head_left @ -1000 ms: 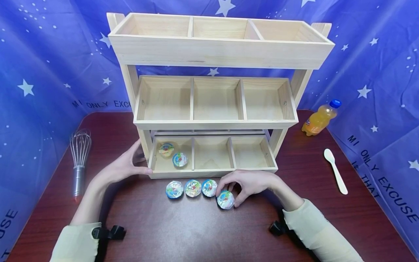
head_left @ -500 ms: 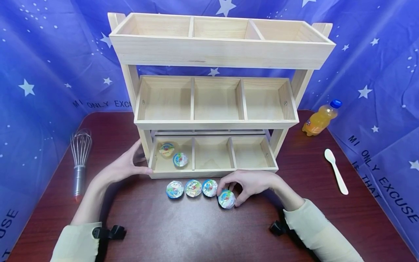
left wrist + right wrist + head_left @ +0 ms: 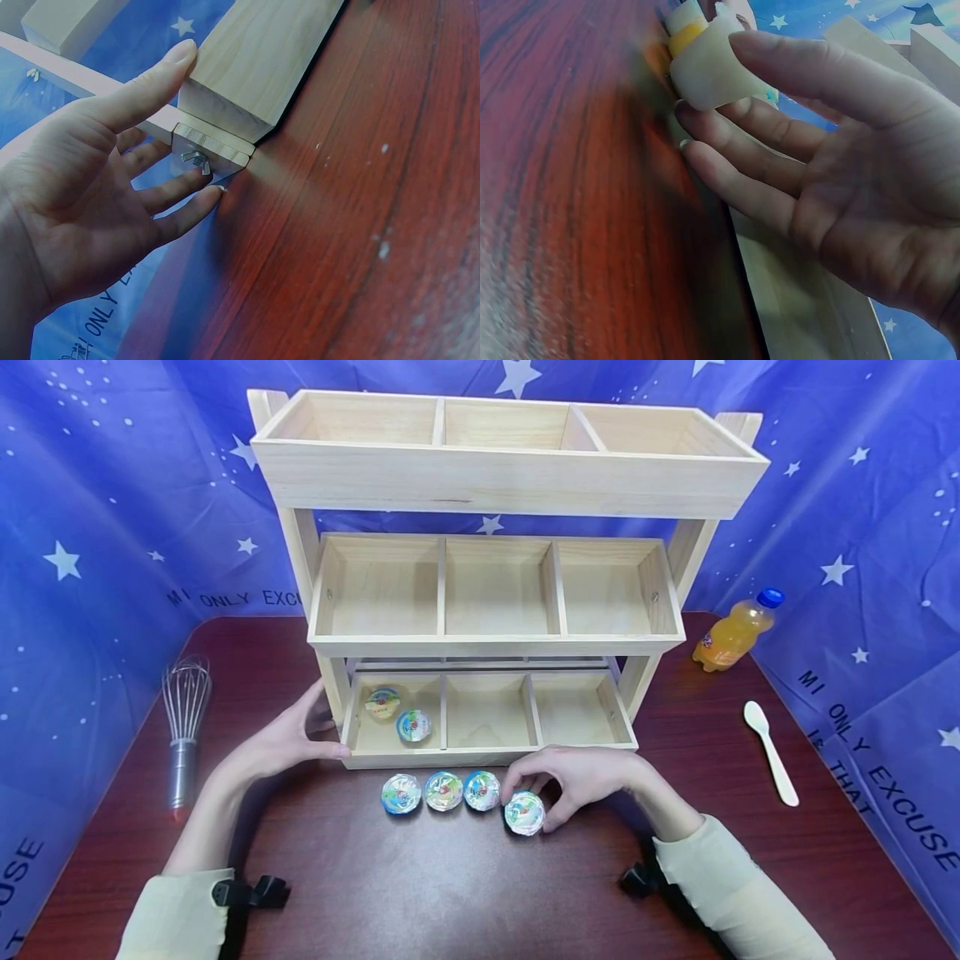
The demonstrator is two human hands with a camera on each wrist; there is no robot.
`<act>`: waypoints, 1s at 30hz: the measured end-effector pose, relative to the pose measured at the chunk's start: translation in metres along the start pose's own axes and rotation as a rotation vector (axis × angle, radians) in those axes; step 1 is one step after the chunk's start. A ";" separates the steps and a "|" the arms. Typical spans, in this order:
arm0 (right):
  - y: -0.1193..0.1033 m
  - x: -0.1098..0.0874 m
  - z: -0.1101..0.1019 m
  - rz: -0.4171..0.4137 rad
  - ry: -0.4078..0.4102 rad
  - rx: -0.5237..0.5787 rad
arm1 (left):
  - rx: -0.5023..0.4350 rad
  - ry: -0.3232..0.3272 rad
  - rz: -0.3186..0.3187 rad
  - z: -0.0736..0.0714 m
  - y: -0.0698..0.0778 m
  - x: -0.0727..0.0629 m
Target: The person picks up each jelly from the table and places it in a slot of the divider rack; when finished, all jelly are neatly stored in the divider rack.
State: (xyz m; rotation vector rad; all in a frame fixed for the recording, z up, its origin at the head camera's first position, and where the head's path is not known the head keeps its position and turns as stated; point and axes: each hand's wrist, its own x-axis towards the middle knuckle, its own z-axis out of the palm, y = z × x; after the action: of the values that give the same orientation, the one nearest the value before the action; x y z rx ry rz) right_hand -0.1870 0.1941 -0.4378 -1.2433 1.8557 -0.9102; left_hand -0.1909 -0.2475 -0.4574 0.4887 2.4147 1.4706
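Below, reddish table, pinched cup; behind, starry curtain.

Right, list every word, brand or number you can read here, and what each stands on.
"MI ONLY EXCUSE": blue star-patterned fabric curtain, right side.
"Is THAT": curtain, right side, below that.
"MI ONLY EXC": curtain, left side, ending hidden.
"USE": curtain, lower left edge, start cut off; a "T" below.
Clear plastic bottle of orange liquid: lettering too small and blurred to read.
Round foil-lidded plastic cups: print too small to read.
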 end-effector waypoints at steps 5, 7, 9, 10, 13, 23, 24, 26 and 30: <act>-0.001 -0.003 -0.003 0.013 0.000 0.044 | -0.001 0.001 -0.001 0.000 0.000 0.000; -0.002 -0.004 -0.004 0.017 0.003 0.050 | 0.002 0.001 -0.002 0.000 0.000 0.000; -0.003 -0.005 -0.005 0.021 0.005 0.066 | 0.003 0.001 -0.003 0.000 0.000 0.000; -0.003 -0.006 -0.005 0.021 0.005 0.080 | 0.005 0.001 -0.003 0.000 0.000 0.000; -0.005 -0.006 -0.006 0.018 0.005 0.115 | 0.005 0.001 -0.001 0.000 0.000 0.000; -0.007 -0.008 -0.008 0.012 0.033 0.239 | 0.006 0.001 0.000 0.000 -0.001 0.000; -0.008 -0.008 -0.008 0.003 0.042 0.243 | 0.005 0.000 0.000 0.000 -0.001 0.000; -0.008 -0.008 -0.008 -0.008 0.060 0.245 | 0.007 -0.001 -0.001 0.000 -0.001 0.000; -0.009 -0.009 -0.010 0.000 0.100 0.267 | 0.010 0.000 -0.002 0.000 -0.001 0.000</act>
State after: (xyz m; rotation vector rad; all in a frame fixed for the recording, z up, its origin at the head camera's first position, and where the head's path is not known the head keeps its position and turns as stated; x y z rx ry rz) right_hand -0.1886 0.2011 -0.4237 -1.0505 1.7414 -1.1950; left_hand -0.1907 -0.2481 -0.4577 0.4884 2.4231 1.4578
